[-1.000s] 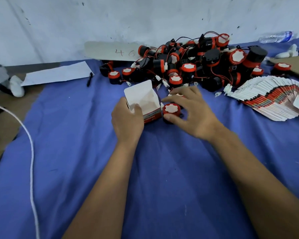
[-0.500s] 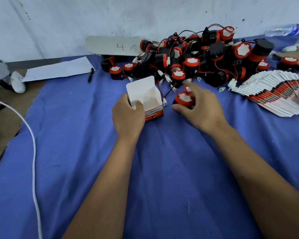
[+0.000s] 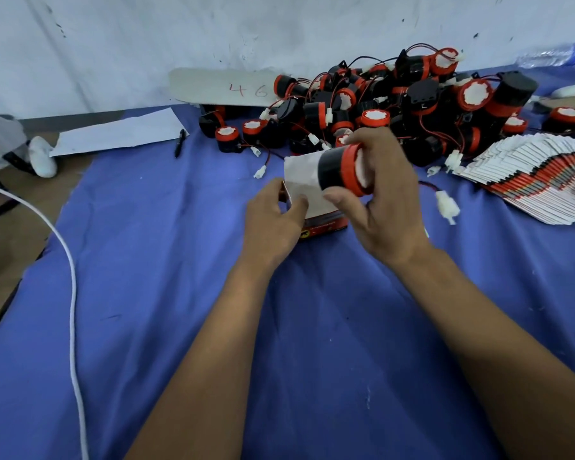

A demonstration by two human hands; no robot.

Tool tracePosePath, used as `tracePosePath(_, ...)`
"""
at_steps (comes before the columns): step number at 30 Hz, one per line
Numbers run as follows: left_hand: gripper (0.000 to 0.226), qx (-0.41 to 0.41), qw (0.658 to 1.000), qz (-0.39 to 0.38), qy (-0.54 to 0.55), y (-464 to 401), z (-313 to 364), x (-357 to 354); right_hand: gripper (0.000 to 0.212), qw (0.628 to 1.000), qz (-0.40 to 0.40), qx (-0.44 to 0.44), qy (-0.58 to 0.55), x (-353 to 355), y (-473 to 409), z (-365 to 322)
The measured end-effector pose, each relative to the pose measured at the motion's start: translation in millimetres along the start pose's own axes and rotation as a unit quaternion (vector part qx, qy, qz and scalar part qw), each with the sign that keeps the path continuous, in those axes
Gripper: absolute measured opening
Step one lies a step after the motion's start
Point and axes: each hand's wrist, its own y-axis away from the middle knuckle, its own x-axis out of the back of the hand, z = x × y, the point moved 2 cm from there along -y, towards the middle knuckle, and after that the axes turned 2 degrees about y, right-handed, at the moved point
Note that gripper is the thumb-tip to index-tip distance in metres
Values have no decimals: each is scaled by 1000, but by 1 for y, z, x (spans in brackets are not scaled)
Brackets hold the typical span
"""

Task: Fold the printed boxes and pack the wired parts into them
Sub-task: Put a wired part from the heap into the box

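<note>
An open printed box [image 3: 304, 180], white inside with a red band at its base, stands on the blue cloth. My left hand [image 3: 271, 220] holds its near left side, thumb on the rim. My right hand [image 3: 384, 200] grips a black and red wired part [image 3: 339, 172], lifted and turned on its side just above the box's opening. Its wire ends in a white plug [image 3: 445, 204] that hangs to the right. A heap of the same wired parts [image 3: 395, 104] lies behind. A fanned stack of flat boxes [image 3: 541, 174] lies at the right.
A cardboard strip marked "46" [image 3: 226, 86] leans on the wall. A white sheet [image 3: 120, 132] and a black pen [image 3: 180, 142] lie at the back left. A white cord [image 3: 70, 277] runs down the left side. A plastic bottle [image 3: 551, 54] lies at the back right.
My right hand picked a wired part off the cloth, lifted it and brought it left over the open box. My left hand stayed on the box.
</note>
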Motion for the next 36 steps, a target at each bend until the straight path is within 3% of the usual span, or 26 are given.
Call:
tracePosePath(4,16,-25,998,-43,41,3,2,0,65,994,-106,13,-5,-17,4,-10)
tracePosePath(8,45,-31,994,-88,64,9,3,0,73,984,-176,-19,-14,-25,5,-9)
tracePosePath(13,41,-15,994,-107,27,0,0,0,68,984,-149,-13,98,-17,1,5)
tracePosePath(21,26,41,992,-86,77,-3,-4,0,68,945,-229,-18,232,-16,2,17)
tracePosePath(28,28,112,973,-113,165,-4,-2,3,62,936,-284,-10,209,-10,3,16)
tracePosePath(36,30,70,979,-87,169,-2,0,0,40,947,-255,-32,193,-12,1,4)
